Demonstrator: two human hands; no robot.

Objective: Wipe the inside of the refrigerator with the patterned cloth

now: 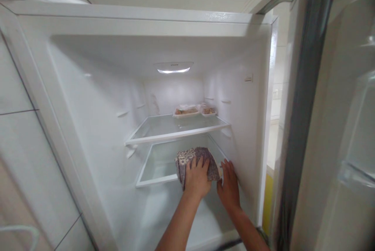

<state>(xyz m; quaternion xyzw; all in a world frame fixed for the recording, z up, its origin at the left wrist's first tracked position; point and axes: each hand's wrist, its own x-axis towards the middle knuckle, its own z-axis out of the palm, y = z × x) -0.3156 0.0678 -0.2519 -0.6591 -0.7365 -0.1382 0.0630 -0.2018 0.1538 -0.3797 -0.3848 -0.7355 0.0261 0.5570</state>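
Observation:
Inside the open fridge, my left hand lies over a folded grey-brown patterned cloth, its fingers curled on it from above. The cloth is on the front right part of the lower glass shelf, over its white front edge. My right hand is at that shelf's right front corner, close to the fridge's right wall, with its fingers bent around the edge and the thumb in front. The underside of the cloth is hidden.
The upper glass shelf sits just above my hands, bearing a food tray and a smaller food pack at the back. A lamp glows on the ceiling. The fridge door stands wide open at right.

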